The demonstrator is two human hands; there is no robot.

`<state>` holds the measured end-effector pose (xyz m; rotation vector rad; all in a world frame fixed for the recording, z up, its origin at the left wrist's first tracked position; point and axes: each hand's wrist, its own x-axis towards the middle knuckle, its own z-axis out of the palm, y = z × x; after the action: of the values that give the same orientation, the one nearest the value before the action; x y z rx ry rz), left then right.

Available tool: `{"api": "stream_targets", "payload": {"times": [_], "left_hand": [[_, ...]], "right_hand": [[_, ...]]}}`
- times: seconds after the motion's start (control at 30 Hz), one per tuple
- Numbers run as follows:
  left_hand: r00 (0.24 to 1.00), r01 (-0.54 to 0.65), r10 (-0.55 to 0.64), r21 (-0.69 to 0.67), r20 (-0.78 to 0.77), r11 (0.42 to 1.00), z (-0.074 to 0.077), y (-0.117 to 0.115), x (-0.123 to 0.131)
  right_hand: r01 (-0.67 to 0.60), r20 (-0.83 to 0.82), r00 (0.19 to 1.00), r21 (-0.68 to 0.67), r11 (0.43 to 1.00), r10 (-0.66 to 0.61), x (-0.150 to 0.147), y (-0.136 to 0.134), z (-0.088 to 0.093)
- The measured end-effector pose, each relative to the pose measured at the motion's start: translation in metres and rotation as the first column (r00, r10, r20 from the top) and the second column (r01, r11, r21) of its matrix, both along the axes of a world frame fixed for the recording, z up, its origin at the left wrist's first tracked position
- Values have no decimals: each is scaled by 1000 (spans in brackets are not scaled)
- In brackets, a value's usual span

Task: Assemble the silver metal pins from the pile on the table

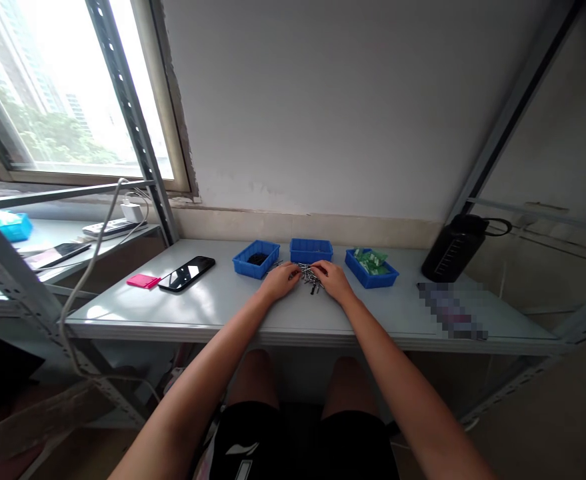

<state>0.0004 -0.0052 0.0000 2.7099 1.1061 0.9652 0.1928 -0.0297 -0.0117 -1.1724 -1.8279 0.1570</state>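
Observation:
A loose pile of small silvery metal pieces, which look like screws, lies on the grey tabletop. At the pile's left edge is my left hand, its fingers curled and pinched together. My right hand meets the pile from the right, its thumb and fingers also drawn together. What each set of fingertips holds is too small to make out. Behind the hands stands a blue bin with hardly visible contents. To its left, another blue bin holds small black parts. A third blue bin on the right contains green packets.
A black phone and a pink item lie on the left of the table. On the right stand a black bottle and a pixelated flat object. Metal shelf posts frame both sides, and a white cable hangs at left.

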Motion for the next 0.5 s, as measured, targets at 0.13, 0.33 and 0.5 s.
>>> {"api": "stream_targets", "payload": {"times": [0.13,0.33,0.5], "left_hand": [[998,-22,21,6,51,1000,3,0,-1],[994,16,-17,12,110,1000,5,-3,2],[990,86,-85,-8,110,996,5,-5,6]], "right_hand": [[-7,54,998,-53,999,10,2,0,-2],[-34,154,987,-98,995,49,-2,-3,-1],[-50,202,977,-102,993,70,-6,-6,1]]}}
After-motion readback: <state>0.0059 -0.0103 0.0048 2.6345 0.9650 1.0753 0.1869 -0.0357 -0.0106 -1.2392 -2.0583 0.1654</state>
